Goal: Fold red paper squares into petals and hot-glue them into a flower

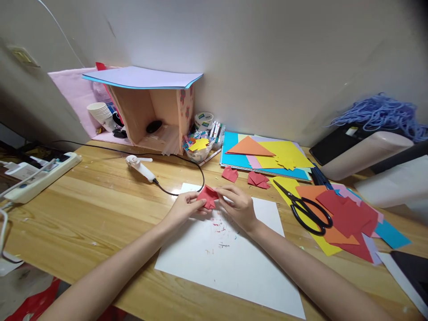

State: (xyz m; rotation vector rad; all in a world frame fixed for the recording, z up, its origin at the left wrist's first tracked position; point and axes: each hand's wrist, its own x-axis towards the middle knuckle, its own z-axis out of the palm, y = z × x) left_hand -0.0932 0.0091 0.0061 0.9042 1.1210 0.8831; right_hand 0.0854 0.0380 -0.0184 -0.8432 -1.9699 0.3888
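Between my two hands is a small piece of folded red paper (207, 197), cut at its lower edge. My left hand (186, 206) pinches its left side with thumb and fingers. On its upper right side, the fingers of my right hand (238, 206) close on the paper. Both hands are just above a white sheet (234, 267) marked with red and dark strokes. Two more red paper pieces, one folded (230, 174) and one with a cut edge (258, 179), lie beyond my right hand. Black-handled scissors (309, 211) rest on coloured paper to the right.
A white glue gun (140, 168) with a black cable lies left of centre. Behind it stands an open cardboard box (147, 111). A tub of scraps (199, 154), a coloured paper stack (234, 158) and red offcuts (351, 214) surround the work spot. A power strip (43, 178) sits far left.
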